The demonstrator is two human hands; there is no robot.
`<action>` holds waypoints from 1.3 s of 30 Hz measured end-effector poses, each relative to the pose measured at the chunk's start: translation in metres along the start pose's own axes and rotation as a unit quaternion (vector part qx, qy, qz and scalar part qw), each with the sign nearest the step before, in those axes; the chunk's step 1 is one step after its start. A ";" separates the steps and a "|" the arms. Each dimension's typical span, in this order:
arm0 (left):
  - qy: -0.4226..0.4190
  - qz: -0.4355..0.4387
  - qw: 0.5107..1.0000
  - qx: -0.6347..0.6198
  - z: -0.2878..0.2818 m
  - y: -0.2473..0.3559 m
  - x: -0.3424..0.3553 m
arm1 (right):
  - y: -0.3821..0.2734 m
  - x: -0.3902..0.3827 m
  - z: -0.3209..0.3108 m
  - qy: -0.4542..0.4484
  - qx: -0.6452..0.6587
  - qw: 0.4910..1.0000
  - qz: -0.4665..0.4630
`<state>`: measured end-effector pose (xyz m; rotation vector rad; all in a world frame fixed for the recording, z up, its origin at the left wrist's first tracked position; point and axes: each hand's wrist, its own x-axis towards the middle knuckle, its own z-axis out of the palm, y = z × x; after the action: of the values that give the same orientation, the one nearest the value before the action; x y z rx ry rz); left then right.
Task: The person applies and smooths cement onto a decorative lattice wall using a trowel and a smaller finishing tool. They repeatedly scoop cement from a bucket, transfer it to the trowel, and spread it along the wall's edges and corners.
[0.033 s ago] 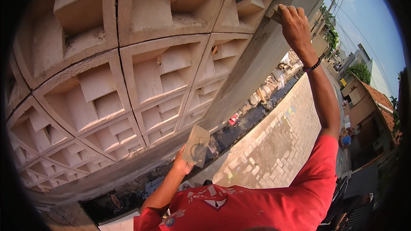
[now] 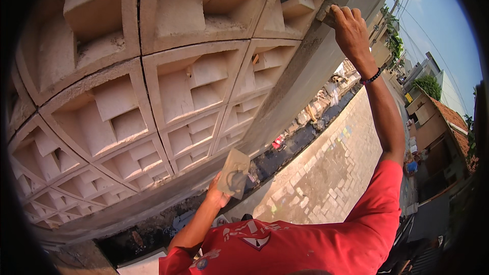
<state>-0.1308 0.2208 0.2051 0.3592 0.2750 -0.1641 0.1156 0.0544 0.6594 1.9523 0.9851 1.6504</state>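
Note:
My left hand (image 2: 217, 194) is closed on the lower edge of a small rectangular board (image 2: 235, 160), held low in front of the wall. A smear of wet grey mortar (image 2: 236, 180) lies on its face. Raised high on the right, my right hand (image 2: 351, 34) pinches a small flat tool (image 2: 328, 17), whose exact kind is partly hidden by the fingers. That tool touches the seam where the pierced concrete-block wall (image 2: 148, 62) meets a smooth grey concrete post (image 2: 285, 92). Darker, damp-looking mortar (image 2: 308, 46) runs along this seam below the tool.
Below the wall runs a dark drainage ditch (image 2: 265, 165), with rubble and litter (image 2: 315, 106) along its far stretch. A paved lane (image 2: 326, 173) lies beside it. Houses with a tiled roof (image 2: 453, 117) stand on the right, and overhead wires cross the sky.

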 end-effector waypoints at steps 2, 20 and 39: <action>-0.016 0.005 1.000 0.000 -0.007 -0.004 0.004 | -0.004 -0.003 0.001 -0.017 0.001 1.000 -0.009; 0.016 0.017 1.000 0.018 -0.011 -0.001 -0.002 | -0.032 -0.017 -0.014 -0.017 0.046 0.999 0.005; 0.037 0.013 0.999 -0.004 -0.010 0.008 -0.016 | -0.047 -0.066 -0.010 -0.043 0.270 0.948 0.162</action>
<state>-0.1464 0.2333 0.2034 0.3621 0.3427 -0.1240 0.0900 0.0360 0.5841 2.6432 1.2320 1.5465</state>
